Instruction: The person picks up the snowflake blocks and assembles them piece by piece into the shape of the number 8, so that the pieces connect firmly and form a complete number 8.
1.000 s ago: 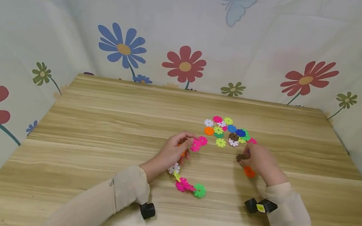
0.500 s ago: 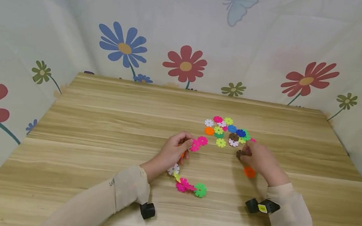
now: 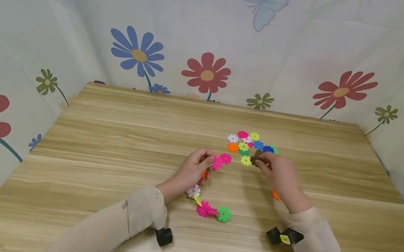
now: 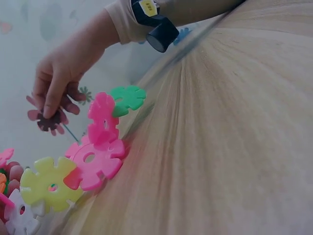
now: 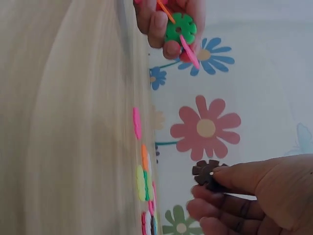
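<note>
My left hand grips a curved chain of slotted snowflake discs. From it hang a white disc, a yellow disc, pink discs and a green disc at the end. At the fingertips, the right wrist view has another green disc with a pink disc slotted into it. Between thumb and fingers, my right hand pinches a brown disc, raised above the table and apart from the chain. My left fingers hide part of the chain.
Loose discs of several colours lie in a pile beyond the hands, among them an orange disc and a blue disc. One pink disc lies close to my left hand. Another orange disc is partly behind my right wrist.
My right hand has moved left with the brown disc, toward my left hand, and now covers part of the pile. The left hand and its chain stay nearly still.
</note>
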Demonstrator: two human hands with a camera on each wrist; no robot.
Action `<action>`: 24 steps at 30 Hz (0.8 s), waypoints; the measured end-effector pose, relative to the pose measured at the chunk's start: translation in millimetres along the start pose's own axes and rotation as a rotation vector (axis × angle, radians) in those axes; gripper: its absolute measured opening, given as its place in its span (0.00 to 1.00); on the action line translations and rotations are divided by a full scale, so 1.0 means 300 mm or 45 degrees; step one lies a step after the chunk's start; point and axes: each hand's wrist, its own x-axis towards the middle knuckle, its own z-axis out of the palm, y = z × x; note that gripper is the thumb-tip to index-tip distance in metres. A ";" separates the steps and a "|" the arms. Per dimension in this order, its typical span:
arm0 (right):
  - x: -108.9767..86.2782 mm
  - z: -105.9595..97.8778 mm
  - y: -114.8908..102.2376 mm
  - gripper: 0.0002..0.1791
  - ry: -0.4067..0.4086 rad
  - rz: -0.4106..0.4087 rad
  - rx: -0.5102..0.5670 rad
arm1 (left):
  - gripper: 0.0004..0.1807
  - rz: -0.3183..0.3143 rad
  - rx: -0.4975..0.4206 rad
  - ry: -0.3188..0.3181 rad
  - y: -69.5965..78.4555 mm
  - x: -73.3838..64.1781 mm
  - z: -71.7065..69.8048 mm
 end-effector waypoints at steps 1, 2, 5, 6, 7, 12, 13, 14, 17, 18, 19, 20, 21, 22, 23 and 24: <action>-0.002 0.006 -0.012 0.05 0.019 -0.010 0.026 | 0.10 -0.002 0.004 -0.001 -0.003 0.001 0.000; -0.004 0.012 -0.023 0.05 0.035 -0.024 0.051 | 0.10 -0.002 0.005 0.000 -0.004 0.002 0.001; -0.010 0.033 -0.055 0.03 0.064 -0.067 0.115 | 0.10 -0.004 0.001 -0.001 -0.008 0.003 0.002; -0.012 0.039 -0.065 0.03 0.070 -0.084 0.129 | 0.10 -0.002 -0.003 -0.002 -0.007 0.003 0.002; -0.014 0.046 -0.074 0.03 0.074 -0.103 0.138 | 0.10 0.000 -0.006 -0.002 -0.005 0.002 0.003; -0.025 0.081 -0.105 0.03 0.100 -0.208 0.132 | 0.10 0.022 0.001 -0.013 0.000 -0.005 0.006; -0.026 0.087 -0.109 0.03 0.107 -0.229 0.126 | 0.10 0.026 0.003 -0.015 0.001 -0.007 0.007; -0.028 0.093 -0.113 0.03 0.115 -0.248 0.122 | 0.10 0.026 0.005 -0.018 0.002 -0.008 0.007; -0.031 0.108 -0.120 0.03 0.142 -0.299 0.118 | 0.11 0.025 0.000 -0.028 0.004 -0.010 0.007; -0.031 0.110 -0.121 0.03 0.157 -0.316 0.114 | 0.11 0.024 -0.002 -0.032 0.005 -0.010 0.007; -0.032 0.112 -0.123 0.02 0.171 -0.332 0.115 | 0.12 0.023 -0.004 -0.039 0.005 -0.011 0.007; -0.033 0.114 -0.123 0.02 0.181 -0.342 0.115 | 0.12 0.020 -0.005 -0.045 0.004 -0.011 0.006; -0.033 0.115 -0.124 0.02 0.189 -0.351 0.117 | 0.12 0.020 -0.006 -0.051 0.003 -0.010 0.006; -0.033 0.116 -0.124 0.02 0.198 -0.360 0.117 | 0.13 0.020 -0.006 -0.057 0.002 -0.010 0.005; -0.034 0.116 -0.124 0.02 0.202 -0.365 0.118 | 0.13 0.019 -0.008 -0.060 0.001 -0.010 0.005; -0.034 0.117 -0.124 0.02 0.206 -0.369 0.120 | 0.13 0.019 -0.009 -0.063 0.000 -0.009 0.004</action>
